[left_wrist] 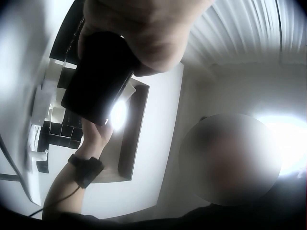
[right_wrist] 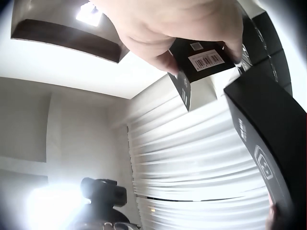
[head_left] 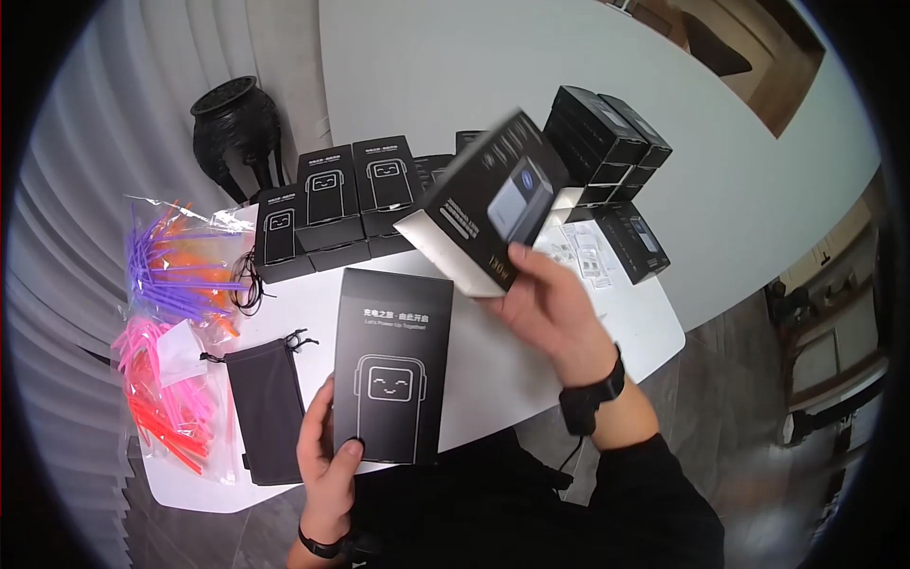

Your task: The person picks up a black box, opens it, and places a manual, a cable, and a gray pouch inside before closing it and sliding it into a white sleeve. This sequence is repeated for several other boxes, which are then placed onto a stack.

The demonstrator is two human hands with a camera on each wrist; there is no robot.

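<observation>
Currently, the left hand (head_left: 328, 472) grips the robot-face box (head_left: 391, 343) above the table (head_left: 502, 379), while the right hand (head_left: 552, 315) pinches the printed carton (head_left: 485, 194) to its right, where light pressure should keep the walls uncreased.

We see the right hand (right_wrist: 177, 24) gripping a black box (right_wrist: 194, 73) from both sides, a white barcode label (right_wrist: 206, 60) on the face toward us. Beside that hand we see a second black box (right_wrist: 273, 129) printed with a pale outlined figure, a sliver of the left hand (right_wrist: 271, 215) at its edge. Beyond both hands we make out more black boxes (right_wrist: 266, 36), a white pleated curtain (right_wrist: 192, 163) and a bright light (right_wrist: 50, 208).
</observation>
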